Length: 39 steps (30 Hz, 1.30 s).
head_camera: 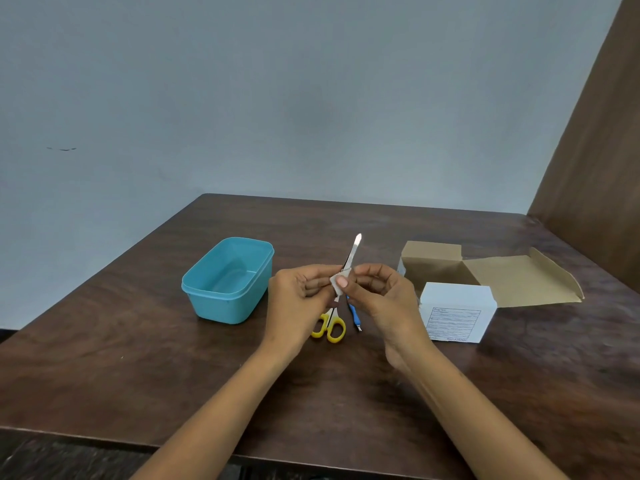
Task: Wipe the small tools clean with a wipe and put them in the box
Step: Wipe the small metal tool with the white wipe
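Hands: left hand [300,289] pinches the lower end of a metal file [354,251]; right hand [372,285] pinches a white wipe [336,285] folded round the file's shaft.
Why held so: left likely steadies the tool upright so the right can slide the wipe along it, off the surface [138,358].
File: tip points up and away, above both hands.
Scissors [330,325]: yellow handles, lying just under the hands, seemingly waiting their turn.
Blue tool [354,313]: thin, beside the scissors, below the right hand.
Box [228,282]: teal, lidless, left of the left hand, near enough for a short drop-in.
Carton [457,313]: white, flap open, right of the right hand; probably the wipes' pack.
Writing: a printed panel on the carton's front, too small to read.
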Each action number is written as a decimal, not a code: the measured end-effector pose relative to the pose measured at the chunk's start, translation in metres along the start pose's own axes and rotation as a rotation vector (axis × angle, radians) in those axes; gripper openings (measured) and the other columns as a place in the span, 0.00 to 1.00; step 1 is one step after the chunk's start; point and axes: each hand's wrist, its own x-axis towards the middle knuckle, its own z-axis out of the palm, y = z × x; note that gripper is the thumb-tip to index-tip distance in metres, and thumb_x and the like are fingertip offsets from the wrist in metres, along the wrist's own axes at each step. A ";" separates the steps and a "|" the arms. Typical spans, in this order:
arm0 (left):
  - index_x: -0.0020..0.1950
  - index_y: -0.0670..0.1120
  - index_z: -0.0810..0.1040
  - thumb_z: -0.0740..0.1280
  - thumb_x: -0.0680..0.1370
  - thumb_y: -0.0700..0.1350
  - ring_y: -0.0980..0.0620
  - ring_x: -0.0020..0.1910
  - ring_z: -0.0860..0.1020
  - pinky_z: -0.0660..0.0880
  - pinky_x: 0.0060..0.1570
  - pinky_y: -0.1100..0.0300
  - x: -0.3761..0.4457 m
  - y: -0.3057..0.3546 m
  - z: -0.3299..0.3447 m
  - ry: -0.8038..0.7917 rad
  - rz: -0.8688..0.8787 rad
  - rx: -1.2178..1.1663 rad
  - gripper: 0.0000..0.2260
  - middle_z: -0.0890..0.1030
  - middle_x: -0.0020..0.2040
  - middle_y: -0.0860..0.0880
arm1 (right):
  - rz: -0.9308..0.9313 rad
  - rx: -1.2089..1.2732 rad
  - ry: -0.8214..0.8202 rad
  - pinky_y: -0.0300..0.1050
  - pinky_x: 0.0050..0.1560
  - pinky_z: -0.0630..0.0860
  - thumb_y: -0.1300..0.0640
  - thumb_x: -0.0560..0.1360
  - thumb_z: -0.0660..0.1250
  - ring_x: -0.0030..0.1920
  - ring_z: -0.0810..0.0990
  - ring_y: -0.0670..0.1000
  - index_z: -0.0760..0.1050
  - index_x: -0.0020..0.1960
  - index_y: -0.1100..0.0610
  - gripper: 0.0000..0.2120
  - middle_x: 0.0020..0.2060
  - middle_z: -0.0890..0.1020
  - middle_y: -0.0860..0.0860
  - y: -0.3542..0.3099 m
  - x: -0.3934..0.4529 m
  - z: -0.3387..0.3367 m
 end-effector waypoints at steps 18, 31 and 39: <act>0.48 0.46 0.84 0.70 0.74 0.42 0.55 0.42 0.84 0.79 0.39 0.66 0.005 0.009 -0.004 -0.005 -0.215 -0.172 0.05 0.86 0.40 0.50 | -0.226 -0.387 -0.005 0.50 0.46 0.80 0.53 0.65 0.78 0.38 0.84 0.46 0.66 0.45 0.51 0.20 0.35 0.86 0.48 0.002 0.001 -0.003; 0.50 0.40 0.82 0.70 0.74 0.39 0.50 0.42 0.85 0.80 0.38 0.63 0.006 0.011 -0.009 0.028 -0.290 -0.273 0.06 0.86 0.42 0.45 | -0.294 -0.516 -0.041 0.43 0.41 0.79 0.57 0.63 0.79 0.35 0.83 0.42 0.67 0.46 0.53 0.22 0.33 0.85 0.49 0.004 -0.001 -0.004; 0.50 0.38 0.82 0.70 0.74 0.38 0.49 0.42 0.85 0.81 0.39 0.62 0.005 0.011 -0.008 0.045 -0.267 -0.294 0.07 0.86 0.42 0.43 | -0.250 -0.458 -0.014 0.44 0.42 0.79 0.55 0.62 0.80 0.35 0.84 0.44 0.68 0.46 0.53 0.22 0.32 0.85 0.47 0.000 -0.001 -0.003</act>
